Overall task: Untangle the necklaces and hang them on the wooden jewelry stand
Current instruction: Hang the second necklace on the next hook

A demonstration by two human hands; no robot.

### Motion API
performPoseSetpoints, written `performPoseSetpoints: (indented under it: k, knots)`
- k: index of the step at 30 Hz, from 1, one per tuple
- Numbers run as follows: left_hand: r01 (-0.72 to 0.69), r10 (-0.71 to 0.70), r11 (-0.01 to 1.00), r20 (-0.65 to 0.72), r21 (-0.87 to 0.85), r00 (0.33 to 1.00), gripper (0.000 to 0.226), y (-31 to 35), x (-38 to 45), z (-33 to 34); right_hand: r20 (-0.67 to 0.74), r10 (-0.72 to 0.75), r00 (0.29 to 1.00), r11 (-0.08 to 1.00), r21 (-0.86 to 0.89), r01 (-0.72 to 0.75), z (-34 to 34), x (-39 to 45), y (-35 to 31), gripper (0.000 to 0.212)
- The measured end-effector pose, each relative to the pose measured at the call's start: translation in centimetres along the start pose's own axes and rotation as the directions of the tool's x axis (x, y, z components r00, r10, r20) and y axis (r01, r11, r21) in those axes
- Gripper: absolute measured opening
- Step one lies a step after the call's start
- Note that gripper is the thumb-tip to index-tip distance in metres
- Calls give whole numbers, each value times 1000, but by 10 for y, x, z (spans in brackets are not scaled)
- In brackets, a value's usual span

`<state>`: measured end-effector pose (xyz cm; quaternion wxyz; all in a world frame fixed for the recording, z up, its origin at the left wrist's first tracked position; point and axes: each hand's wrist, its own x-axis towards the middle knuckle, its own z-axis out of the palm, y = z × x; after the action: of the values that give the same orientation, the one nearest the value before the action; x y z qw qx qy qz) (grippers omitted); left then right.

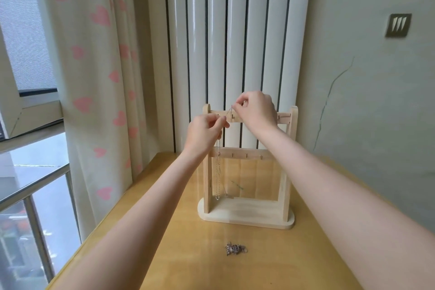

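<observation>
- The wooden table (282, 266) filled the lower middle of the frame, with a white radiator (235, 30) rising behind it and a heart-print curtain (94, 66) hanging at the left.
- The wooden jewelry stand (247, 215) stood upright at the centre of the frame on the table, two peg rails across it.
- My right hand (257, 110) was at the top rail, thumb and forefinger pinching one end of a thin silver necklace (218, 172).
- My left hand (204, 134) sat just below and left of it, fingers curled, pinching the same chain.
- From my left hand the necklace fell in a long loop in front of the stand's left post, its bottom near the base.
- A small tangled necklace (236, 248) lay on the table, lower centre, well apart from the stand.
</observation>
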<state>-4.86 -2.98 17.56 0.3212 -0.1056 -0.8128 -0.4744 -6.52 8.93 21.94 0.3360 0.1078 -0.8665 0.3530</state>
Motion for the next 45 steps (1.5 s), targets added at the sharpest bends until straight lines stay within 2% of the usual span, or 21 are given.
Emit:
performPoseSetpoints:
  k: [3,7,11,14,16,18,20,24,28,32,36,45]
  knots:
    - [-9,11,999,-35,53,999,29,-4,3,1,-29,-43,999,986,-163,37,5,1,-7,16]
    - [-12,13,994,-6,105,1000,29,-9,-1,4,21,-114,993,943,-313,115,5,-3,-5,16]
    - [-18,16,995,20,95,1000,28,-14,-9,9,115,-175,978,932,-301,202,1,-14,6,22]
    - [5,-7,997,36,72,999,28,-19,-15,12,105,-207,973,953,-203,224,6,-29,17,22]
    - [22,-25,998,51,60,998,26,-22,-20,13,59,-170,984,977,-120,176,13,-40,25,19]
    - [34,-37,998,67,47,997,24,-26,-25,15,22,-74,997,996,-47,75,19,-50,32,14]
    - [48,-51,998,85,31,995,22,-31,-32,16,33,12,999,1000,-22,-11,23,-59,39,13]
    - [98,-98,995,130,10,987,22,-47,-46,19,96,128,987,991,13,-130,32,-72,47,13]
    - [116,-115,993,162,2,980,21,-55,-55,23,189,217,958,965,105,-240,44,-87,58,23]
    - [108,-110,994,188,24,976,20,-60,-58,27,314,274,909,919,193,-344,47,-98,68,15]
    - [137,-141,990,194,34,971,19,-68,-65,34,381,283,880,911,180,-371,51,-108,80,8]
    - [140,-153,987,189,79,970,19,-80,-72,38,438,288,852,903,172,-394,68,-117,99,10]
